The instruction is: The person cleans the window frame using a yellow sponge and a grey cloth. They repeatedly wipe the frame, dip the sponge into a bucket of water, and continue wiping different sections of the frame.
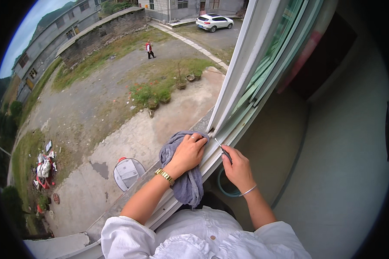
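Note:
My left hand [186, 155] presses a grey-purple cloth [190, 187] onto the window sill, its fingers curled over the cloth's upper end. Part of the cloth hangs down toward my body. In my right hand [238, 170] is a small screwdriver [226, 154] with a black handle and a thin metal shaft. Its tip points up and left at the track of the white window frame [220, 108], close to the frame's lower corner; whether it touches is too small to tell. A small dark gap [211, 129] shows at that corner, just beyond the cloth.
Sliding green-tinted glass panes [268, 64] stand to the right of the opening. Below my right hand a teal hoop-like rim [222, 185] shows indoors. Outside, far below, are potted plants [147, 95], a person in red [149, 48], a white car [214, 21] and a rubbish heap [44, 168].

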Action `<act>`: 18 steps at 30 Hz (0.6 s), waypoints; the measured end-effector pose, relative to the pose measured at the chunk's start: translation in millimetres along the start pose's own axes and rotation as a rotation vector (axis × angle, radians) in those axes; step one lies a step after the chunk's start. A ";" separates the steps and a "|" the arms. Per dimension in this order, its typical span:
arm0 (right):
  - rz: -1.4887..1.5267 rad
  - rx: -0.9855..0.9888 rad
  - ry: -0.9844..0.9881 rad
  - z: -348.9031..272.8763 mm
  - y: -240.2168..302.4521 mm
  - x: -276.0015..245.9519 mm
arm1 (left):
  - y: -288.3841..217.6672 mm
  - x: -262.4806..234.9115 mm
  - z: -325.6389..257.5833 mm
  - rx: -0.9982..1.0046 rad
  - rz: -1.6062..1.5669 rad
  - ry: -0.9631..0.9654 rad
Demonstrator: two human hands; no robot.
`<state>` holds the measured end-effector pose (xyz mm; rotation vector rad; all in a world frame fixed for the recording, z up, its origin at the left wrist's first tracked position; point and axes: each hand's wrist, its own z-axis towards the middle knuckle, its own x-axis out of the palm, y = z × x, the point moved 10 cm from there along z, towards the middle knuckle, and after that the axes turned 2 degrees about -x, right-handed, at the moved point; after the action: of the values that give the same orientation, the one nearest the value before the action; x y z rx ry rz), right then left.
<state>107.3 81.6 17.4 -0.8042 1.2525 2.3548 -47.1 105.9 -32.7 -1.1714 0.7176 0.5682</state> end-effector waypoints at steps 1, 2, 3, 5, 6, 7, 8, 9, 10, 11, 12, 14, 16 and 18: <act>-0.019 -0.014 -0.004 4.9 3.3 6.3 | -0.1 -1.2 -0.7 0.010 -0.016 -0.010; -0.045 -0.038 -0.009 7.3 5.1 13.3 | 2.8 -0.7 -0.9 -0.013 -0.060 0.018; -0.074 -0.057 0.000 10.5 10.0 18.7 | 5.8 -2.3 -2.0 -0.036 -0.103 0.046; -0.132 -0.092 0.021 15.3 17.6 28.3 | 14.6 -2.2 -4.6 -0.078 -0.171 0.116; -0.204 -0.095 0.044 15.9 16.2 33.2 | 20.2 -1.4 -5.1 -0.096 -0.195 0.157; -0.223 -0.084 0.057 14.8 13.1 35.1 | 25.5 0.2 -4.8 -0.112 -0.220 0.200; -0.244 -0.079 0.068 15.8 11.2 35.7 | 28.0 -0.4 -2.3 -0.106 -0.274 0.237; -0.266 -0.073 0.078 16.5 9.6 35.9 | 27.0 -0.6 -0.2 -0.090 -0.282 0.250; -0.263 -0.071 0.029 16.3 11.4 29.5 | 25.2 -0.7 2.2 -0.073 -0.289 0.264; -0.257 -0.069 -0.014 14.1 15.4 23.9 | 25.2 -0.2 2.0 -0.062 -0.298 0.277; -0.251 -0.067 -0.058 13.2 19.3 18.5 | 10.6 -2.3 4.0 0.056 -0.188 0.212; -0.213 -0.063 -0.106 15.9 28.0 15.2 | -3.3 4.9 7.3 0.123 -0.107 0.158; -0.227 -0.065 -0.099 17.6 35.4 18.8 | -3.6 9.8 8.1 0.132 -0.057 0.086; -0.301 -0.069 -0.059 20.9 30.7 26.6 | -5.0 10.0 8.0 0.147 -0.050 0.092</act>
<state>63.3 83.5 29.6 -0.8714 0.9567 2.1706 -35.3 112.3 -35.4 -1.0807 0.7937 0.4149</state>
